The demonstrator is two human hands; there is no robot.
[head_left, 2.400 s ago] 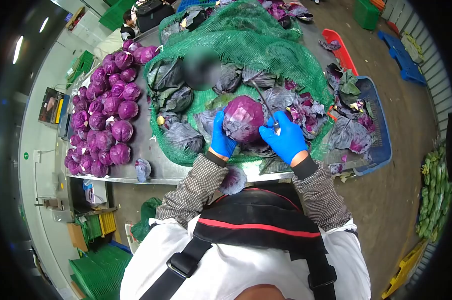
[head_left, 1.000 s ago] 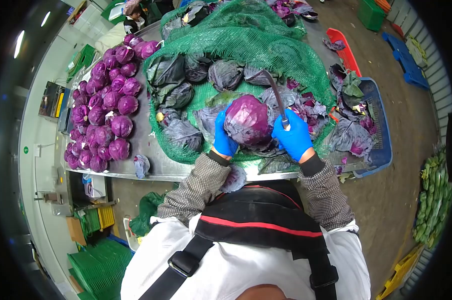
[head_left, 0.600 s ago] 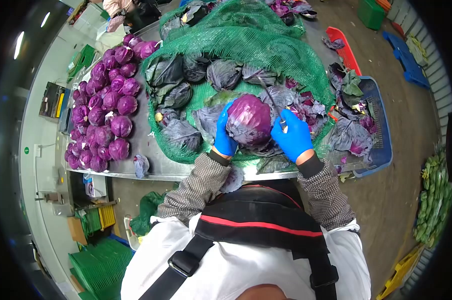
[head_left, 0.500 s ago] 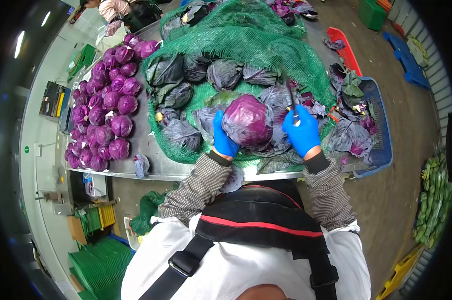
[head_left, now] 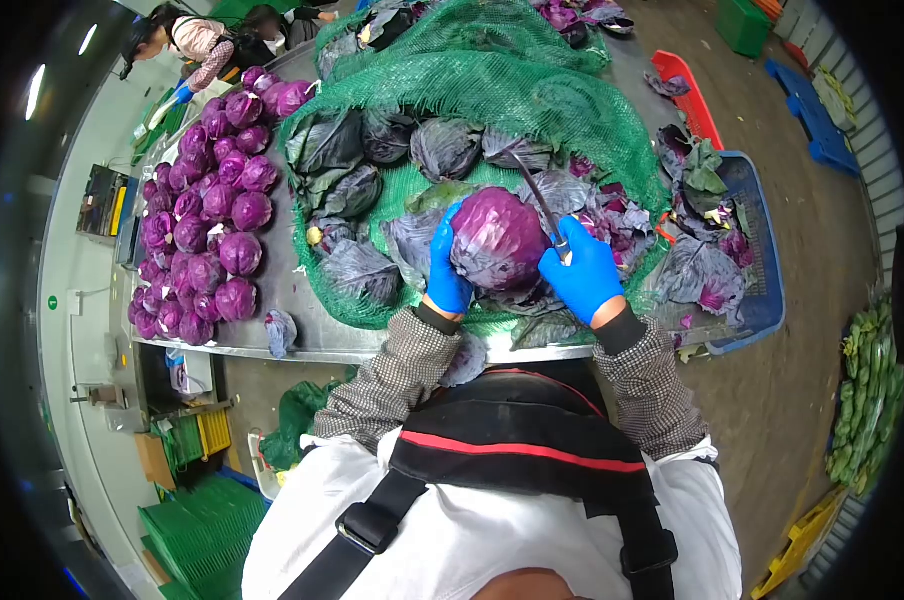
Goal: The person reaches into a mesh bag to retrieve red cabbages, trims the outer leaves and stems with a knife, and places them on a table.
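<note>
A round red cabbage (head_left: 500, 240) with a glossy purple top sits against my left hand (head_left: 448, 268), whose blue-gloved fingers cup its left side. My right hand (head_left: 584, 272), also gloved in blue, is closed round the handle of a knife (head_left: 542, 196). The thin dark blade points up and to the left, just right of the cabbage's upper side. Beneath and around them lies a green mesh bag (head_left: 402, 190), spread open, with several untrimmed cabbages (head_left: 446, 149) in dull grey-purple leaves. Loose leaves (head_left: 617, 222) are heaped right of the knife.
Shiny purple cabbages (head_left: 212, 200) are piled along the left of the metal table (head_left: 284, 250). Leaf scraps overhang a blue crate (head_left: 767, 270) at the right, with a red basket (head_left: 694, 105) behind it. Another person (head_left: 197, 50) bends at the far left.
My right hand has moved left and slightly down, bringing the knife close to the cabbage, its blade now tilted left. The cabbage has turned slightly. The other person has come further into view.
</note>
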